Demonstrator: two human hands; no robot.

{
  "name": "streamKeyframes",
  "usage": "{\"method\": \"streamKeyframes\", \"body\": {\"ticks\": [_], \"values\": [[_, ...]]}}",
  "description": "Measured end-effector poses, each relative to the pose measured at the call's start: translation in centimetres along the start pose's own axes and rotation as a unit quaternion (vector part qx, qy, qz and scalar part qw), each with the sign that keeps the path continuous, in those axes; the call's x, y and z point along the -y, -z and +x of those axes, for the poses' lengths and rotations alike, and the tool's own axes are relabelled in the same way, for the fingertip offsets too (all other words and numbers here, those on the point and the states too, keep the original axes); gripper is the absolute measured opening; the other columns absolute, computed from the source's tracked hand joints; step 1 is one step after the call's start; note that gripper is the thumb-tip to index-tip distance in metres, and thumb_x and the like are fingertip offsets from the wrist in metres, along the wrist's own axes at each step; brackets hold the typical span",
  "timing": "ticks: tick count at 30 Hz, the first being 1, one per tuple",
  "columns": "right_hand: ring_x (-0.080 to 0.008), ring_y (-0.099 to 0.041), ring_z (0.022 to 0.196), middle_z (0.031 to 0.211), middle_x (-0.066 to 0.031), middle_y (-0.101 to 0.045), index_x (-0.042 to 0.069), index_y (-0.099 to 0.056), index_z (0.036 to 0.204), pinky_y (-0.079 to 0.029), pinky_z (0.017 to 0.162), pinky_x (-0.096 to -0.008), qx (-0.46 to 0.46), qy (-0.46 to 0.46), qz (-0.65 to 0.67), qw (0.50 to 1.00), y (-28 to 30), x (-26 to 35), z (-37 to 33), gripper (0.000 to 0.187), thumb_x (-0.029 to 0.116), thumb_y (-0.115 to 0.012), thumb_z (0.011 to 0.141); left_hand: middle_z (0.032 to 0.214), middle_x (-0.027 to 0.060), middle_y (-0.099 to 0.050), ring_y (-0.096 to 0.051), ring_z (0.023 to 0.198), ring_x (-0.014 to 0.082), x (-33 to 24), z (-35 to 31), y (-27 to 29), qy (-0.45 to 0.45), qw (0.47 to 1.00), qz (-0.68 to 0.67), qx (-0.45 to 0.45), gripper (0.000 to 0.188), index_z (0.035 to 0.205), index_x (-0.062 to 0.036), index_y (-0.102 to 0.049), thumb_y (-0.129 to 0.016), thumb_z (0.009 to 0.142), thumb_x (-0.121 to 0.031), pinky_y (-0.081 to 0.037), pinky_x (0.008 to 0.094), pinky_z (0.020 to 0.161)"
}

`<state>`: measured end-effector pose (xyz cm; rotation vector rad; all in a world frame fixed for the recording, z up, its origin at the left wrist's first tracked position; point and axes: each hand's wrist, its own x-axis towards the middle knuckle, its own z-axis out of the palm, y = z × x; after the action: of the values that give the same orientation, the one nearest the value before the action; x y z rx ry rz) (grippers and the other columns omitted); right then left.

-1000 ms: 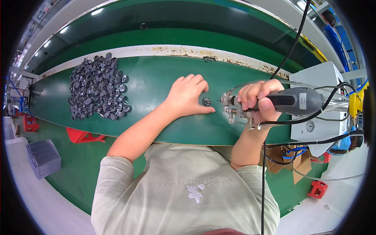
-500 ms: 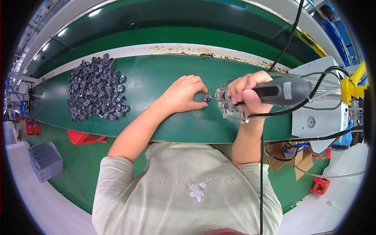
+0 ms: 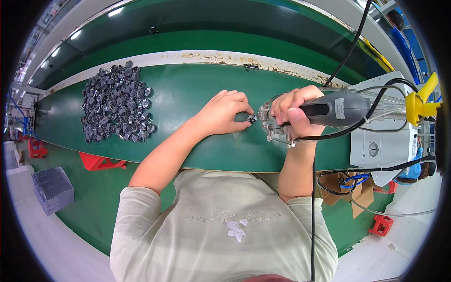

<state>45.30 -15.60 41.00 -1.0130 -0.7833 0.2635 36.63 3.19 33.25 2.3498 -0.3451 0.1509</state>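
Observation:
My left hand [image 3: 227,113] rests on the green bench, thumb and fingers pinched around a small dark, shiny part [image 3: 252,118]. That part meets the metal head of a grey corded power tool [image 3: 346,109], which lies level and looks like a powered screwdriver. Around the tool's front end, next to its metal head, my right hand [image 3: 299,111] is closed. The fingertips partly hide the small part. On the left of the bench lies a heap of similar dark grey parts [image 3: 115,101], some with glossy rounded ends.
A white machine [image 3: 373,148] with a dial stands at the right, beside a yellow fitting [image 3: 420,105]. A black cable [image 3: 352,51] and hoses run about the tool. Beyond the bench's worn white ledge [image 3: 188,56] is a green channel. Red stools [image 3: 101,161] stand below.
My left hand has shifted slightly right, bringing the small part up against the tool's metal head. The tool and my right hand have barely moved.

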Motion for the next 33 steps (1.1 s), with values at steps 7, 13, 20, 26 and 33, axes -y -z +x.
{"method": "streamKeyframes", "body": {"ticks": [7,13,20,26,33], "values": [[-0.0127,-0.060,0.063,0.071,-0.0104,-0.066,0.002,-0.055,0.087,-0.050,0.057,-0.0270,0.020,0.012,0.001,1.000,-0.08,-0.04,0.08,0.026,-0.008,-0.075,0.076,0.099,0.0040,-0.064,-0.061,0.098,0.0250,0.15,-0.06,-0.07,-0.005,1.000,0.001,-0.004,0.027,0.101,-0.0115,-0.074,-0.081,0.077,-0.022,-0.044,0.0377,0.088],[-0.0141,-0.062,0.063,0.071,-0.0106,-0.066,0.003,-0.054,0.087,-0.050,0.058,-0.0270,0.022,0.030,0.038,0.999,0.13,-0.31,0.09,0.027,-0.007,-0.076,0.076,0.099,0.0041,-0.064,-0.061,0.098,0.0248,-0.04,-0.06,-0.04,0.003,1.000,0.000,0.000,0.027,0.100,-0.0111,-0.074,-0.080,0.077,-0.022,-0.044,0.0370,0.089],[-0.0148,-0.063,0.063,0.070,-0.0096,-0.065,0.003,-0.054,0.089,-0.050,0.059,-0.0267,0.025,0.025,-0.014,0.999,0.42,-0.12,0.19,0.027,-0.006,-0.076,0.076,0.099,0.0040,-0.065,-0.061,0.099,0.0246,0.00,-0.04,-0.06,0.002,1.000,-0.003,-0.007,0.026,0.099,-0.0106,-0.074,-0.081,0.077,-0.023,-0.043,0.0373,0.090],[-0.0139,-0.063,0.063,0.071,-0.0113,-0.067,0.002,-0.056,0.087,-0.050,0.057,-0.0263,0.022,0.032,0.030,0.999,0.32,-0.37,0.19,0.025,-0.006,-0.076,0.074,0.098,0.0041,-0.065,-0.061,0.099,0.0247,0.08,0.00,-0.05,0.004,1.000,-0.004,-0.007,0.027,0.099,-0.0108,-0.074,-0.080,0.077,-0.024,-0.043,0.0375,0.090],[-0.0127,-0.061,0.063,0.071,-0.0110,-0.067,0.002,-0.056,0.086,-0.049,0.057,-0.0254,0.029,0.025,-0.012,0.999,0.54,-0.40,0.36,0.025,-0.007,-0.076,0.074,0.099,0.0044,-0.065,-0.061,0.099,0.0249,0.05,0.01,0.08,0.004,1.000,-0.006,-0.005,0.027,0.100,-0.0111,-0.074,-0.080,0.077,-0.024,-0.043,0.0380,0.090]]}}
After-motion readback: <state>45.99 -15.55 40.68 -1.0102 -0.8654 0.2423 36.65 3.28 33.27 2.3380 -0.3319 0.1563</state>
